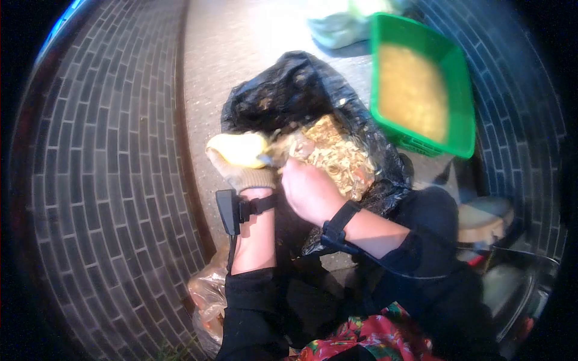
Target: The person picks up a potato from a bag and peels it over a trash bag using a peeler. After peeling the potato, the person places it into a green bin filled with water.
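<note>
My left hand (241,157) wears a glove with a beige knitted cuff and a bright yellow, overexposed upper part; its fingers cannot be made out. Just to its right, my bare right hand (306,189) is curled closed, its fingertips turned toward the glove. A small blurred grey-blue thing (266,159) shows between the two hands, too smeared to name. Both hands are over an open black plastic bag (313,75). Pale, thin scraps (343,157) are heaped in the bag beyond my right hand.
A green crate (463,114) holding a pale yellow mass stands at the upper right. Clear plastic bags lie at the lower left (208,295) and top (337,30). A round wooden-looking object (484,221) is at the right. Brick-patterned surfaces (114,180) flank both sides.
</note>
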`<action>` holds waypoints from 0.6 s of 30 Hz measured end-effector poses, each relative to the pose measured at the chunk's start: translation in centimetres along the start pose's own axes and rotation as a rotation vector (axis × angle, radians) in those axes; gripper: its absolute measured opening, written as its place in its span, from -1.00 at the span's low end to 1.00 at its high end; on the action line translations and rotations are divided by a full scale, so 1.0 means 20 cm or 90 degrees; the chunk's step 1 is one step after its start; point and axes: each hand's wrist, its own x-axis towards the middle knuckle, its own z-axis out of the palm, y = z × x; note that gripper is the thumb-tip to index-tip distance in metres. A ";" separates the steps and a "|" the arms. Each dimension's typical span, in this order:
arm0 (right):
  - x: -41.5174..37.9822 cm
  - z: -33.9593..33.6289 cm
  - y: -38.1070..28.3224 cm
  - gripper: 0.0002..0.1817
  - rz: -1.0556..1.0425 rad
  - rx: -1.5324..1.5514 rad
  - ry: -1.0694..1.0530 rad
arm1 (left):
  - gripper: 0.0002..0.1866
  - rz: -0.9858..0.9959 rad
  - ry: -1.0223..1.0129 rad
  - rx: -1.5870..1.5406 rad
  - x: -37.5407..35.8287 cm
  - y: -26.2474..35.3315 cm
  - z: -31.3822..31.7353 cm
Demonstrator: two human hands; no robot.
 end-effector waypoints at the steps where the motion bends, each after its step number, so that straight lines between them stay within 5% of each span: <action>1: -0.03 0.03 -0.01 -0.74 -0.008 -0.009 -0.055 | -0.39 0.030 0.048 0.030 0.01 0.01 -0.01; 6: -0.01 -0.01 -0.01 -0.73 -0.014 0.075 -0.078 | -0.36 0.055 0.092 0.103 0.00 0.05 0.03; 9: 0.05 -0.05 0.10 -0.67 -0.018 0.228 0.009 | -0.32 -0.104 -0.017 -0.004 0.01 0.12 0.00; 11: 0.11 -0.23 0.10 -0.70 0.320 0.662 -0.259 | -0.31 -0.147 -0.034 -0.021 -0.02 0.16 0.04; 12: 0.10 -0.31 0.05 -0.79 0.289 0.541 -0.247 | -0.34 -0.139 -0.037 0.016 -0.03 0.17 0.05; 15: 0.10 -0.41 0.12 -0.83 0.197 0.758 -0.310 | -0.26 -0.168 0.054 0.028 -0.05 0.20 0.13; 18: 0.11 -0.44 0.16 -0.75 0.228 0.638 -0.285 | -0.30 -0.171 0.069 0.043 -0.08 0.20 0.13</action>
